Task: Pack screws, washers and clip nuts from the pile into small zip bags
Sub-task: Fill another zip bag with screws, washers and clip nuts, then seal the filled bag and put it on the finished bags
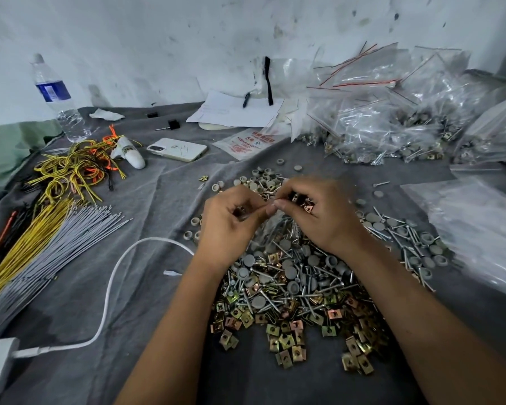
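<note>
Both hands are above the far part of the pile (292, 285) of screws, grey washers and brass-coloured clip nuts, which lies on a grey cloth (158, 200). The left hand (231, 226) has its fingers curled and pinches the top edge of a small clear zip bag (278, 226); the right hand (324, 214) pinches the same edge from the other side, thumb against fingers. The two hands almost touch each other there. The bag hangs between them, just over the pile, and I can see screws and some grey pieces inside it. If the bag is sealed or not, I cannot tell.

Beyond the pile, to the right, a big heap of filled bags (392, 118) leans near the wall. On the right side of the pile lies a stack of empty bags (479, 223). To the left of the pile, a white cable (111, 287) runs over the cloth, and further left are bundles of grey and yellow ties (50, 244). Beyond the pile on the left lie a white phone (177, 149) and, further away, a water bottle (57, 97) that stands upright.
</note>
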Action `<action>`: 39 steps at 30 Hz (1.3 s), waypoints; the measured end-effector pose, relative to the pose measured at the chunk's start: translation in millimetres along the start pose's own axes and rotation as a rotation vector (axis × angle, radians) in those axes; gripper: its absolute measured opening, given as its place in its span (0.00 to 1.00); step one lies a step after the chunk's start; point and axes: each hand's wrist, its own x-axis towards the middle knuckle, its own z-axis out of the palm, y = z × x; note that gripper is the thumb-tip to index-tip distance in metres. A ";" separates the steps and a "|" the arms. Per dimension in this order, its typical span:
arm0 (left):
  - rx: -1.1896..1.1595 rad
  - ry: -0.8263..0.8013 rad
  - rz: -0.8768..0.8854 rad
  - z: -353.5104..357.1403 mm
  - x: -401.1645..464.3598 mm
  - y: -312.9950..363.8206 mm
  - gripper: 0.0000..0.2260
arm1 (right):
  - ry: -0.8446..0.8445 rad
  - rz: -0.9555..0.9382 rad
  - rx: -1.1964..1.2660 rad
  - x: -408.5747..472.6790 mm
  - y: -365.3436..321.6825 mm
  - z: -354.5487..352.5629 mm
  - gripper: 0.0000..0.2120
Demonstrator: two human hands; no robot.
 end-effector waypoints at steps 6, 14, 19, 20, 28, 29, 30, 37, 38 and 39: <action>-0.038 -0.030 0.012 1.2 2.1 0.0 0.04 | 0.015 0.002 0.006 0.7 -0.6 1.6 0.02; -0.156 0.066 -0.065 -8.6 1.5 5.5 0.03 | 0.081 0.046 0.088 1.6 3.0 -5.5 0.03; -0.297 0.185 -0.220 -17.8 0.6 16.8 0.02 | 0.170 0.140 0.243 1.7 3.3 -16.2 0.04; -0.364 0.188 -0.231 -19.2 2.0 19.9 0.02 | 0.189 0.141 0.268 2.5 1.3 -19.7 0.05; -0.292 0.305 -0.102 3.4 73.1 74.1 0.07 | 0.313 0.123 0.393 43.8 -20.1 -86.3 0.08; -0.243 0.357 -0.076 12.3 92.5 81.3 0.06 | 0.335 0.147 0.397 58.3 -16.5 -100.1 0.09; -0.190 0.394 -0.043 22.5 111.1 86.7 0.04 | 0.353 0.171 0.384 74.0 -9.5 -113.2 0.09; 0.217 0.177 -0.108 140.7 174.9 92.0 0.15 | 0.378 0.636 -0.088 120.6 99.5 -211.0 0.17; 0.233 0.079 -0.130 156.9 169.7 90.8 0.14 | 0.386 0.700 -0.158 110.9 109.7 -223.2 0.17; 0.244 -0.029 -0.151 171.8 162.2 89.1 0.13 | 0.384 0.725 -0.204 98.3 115.8 -232.9 0.16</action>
